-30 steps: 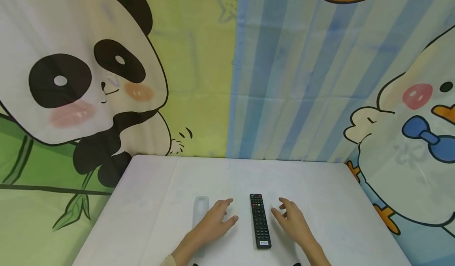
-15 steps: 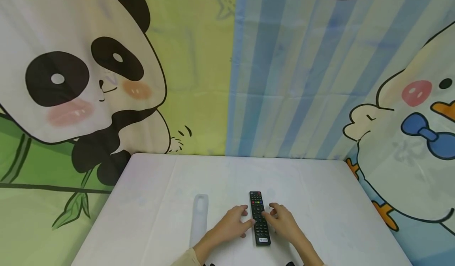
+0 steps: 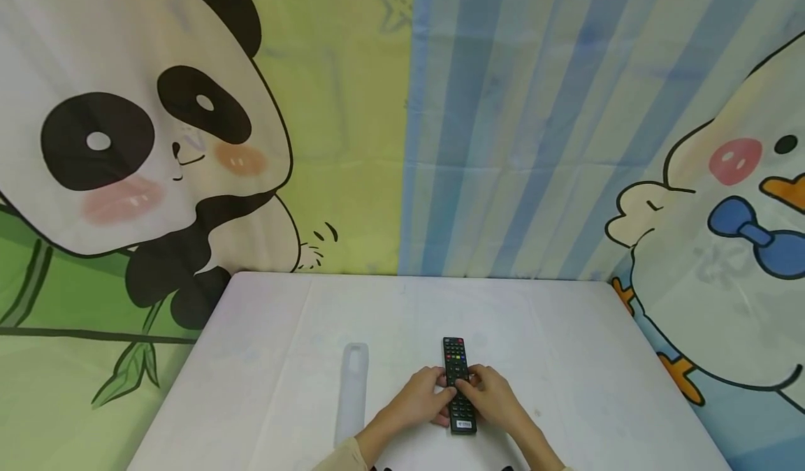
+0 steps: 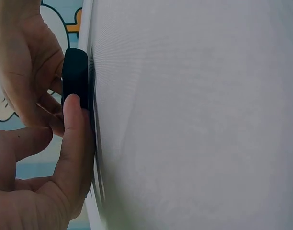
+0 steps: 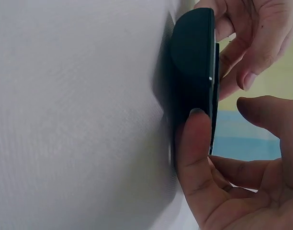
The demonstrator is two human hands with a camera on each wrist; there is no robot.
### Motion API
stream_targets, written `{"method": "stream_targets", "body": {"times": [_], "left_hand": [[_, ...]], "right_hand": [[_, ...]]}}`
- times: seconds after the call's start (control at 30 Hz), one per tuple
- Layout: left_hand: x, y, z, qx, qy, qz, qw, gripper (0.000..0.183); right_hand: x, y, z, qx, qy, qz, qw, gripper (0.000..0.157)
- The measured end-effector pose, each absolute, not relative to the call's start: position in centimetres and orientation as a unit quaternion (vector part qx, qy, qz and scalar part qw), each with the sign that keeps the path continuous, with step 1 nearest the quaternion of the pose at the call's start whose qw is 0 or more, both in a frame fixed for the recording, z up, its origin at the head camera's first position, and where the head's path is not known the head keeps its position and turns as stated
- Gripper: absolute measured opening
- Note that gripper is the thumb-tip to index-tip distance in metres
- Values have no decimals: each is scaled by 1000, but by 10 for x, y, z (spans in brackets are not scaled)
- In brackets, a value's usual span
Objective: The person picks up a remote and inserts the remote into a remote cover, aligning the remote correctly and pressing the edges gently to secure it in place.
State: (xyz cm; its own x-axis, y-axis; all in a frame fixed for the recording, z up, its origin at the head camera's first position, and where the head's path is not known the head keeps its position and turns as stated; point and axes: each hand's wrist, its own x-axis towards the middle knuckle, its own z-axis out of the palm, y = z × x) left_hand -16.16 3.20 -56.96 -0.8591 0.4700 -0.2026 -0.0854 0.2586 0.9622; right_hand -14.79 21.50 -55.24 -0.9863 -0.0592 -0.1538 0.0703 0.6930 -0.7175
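Note:
A black remote control [image 3: 455, 360] lies lengthwise near the middle of the white table, its white label towards the person. From its left side my left hand [image 3: 423, 395] holds it, fingers along the edge and thumb over the buttons. My right hand [image 3: 495, 397] holds the opposite side in a similar way, its thumb over the upper face. In the right wrist view, fingers [image 5: 194, 148] press against the side of the remote, while the thumb stands apart from it. The left wrist view has fingertips [image 4: 72, 108] against the remote's side. The fingers hide part of its lower half.
A long translucent case [image 3: 352, 390] lies left of the left hand, its near end partly behind the forearm. The white table [image 3: 534, 317] ends at a cloth backdrop [image 3: 352, 142] printed with a panda, stripes and a duck.
Both hands have come inward from either side of the remote and now touch and hold it. The remote has turned slightly straighter. The translucent case has stayed in place.

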Motion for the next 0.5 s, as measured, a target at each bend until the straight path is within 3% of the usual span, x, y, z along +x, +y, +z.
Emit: {"method": "stream_targets", "body": {"times": [0.27,0.5], "left_hand": [[-161,31,-569,126,748,606,238,52],[-160,28,-566,136,768,591,205,54]], "right_hand": [[-145,213,-555,-2,905,-415,91,50],[-142,213,-559,-11,887,-452,94,58]]}}
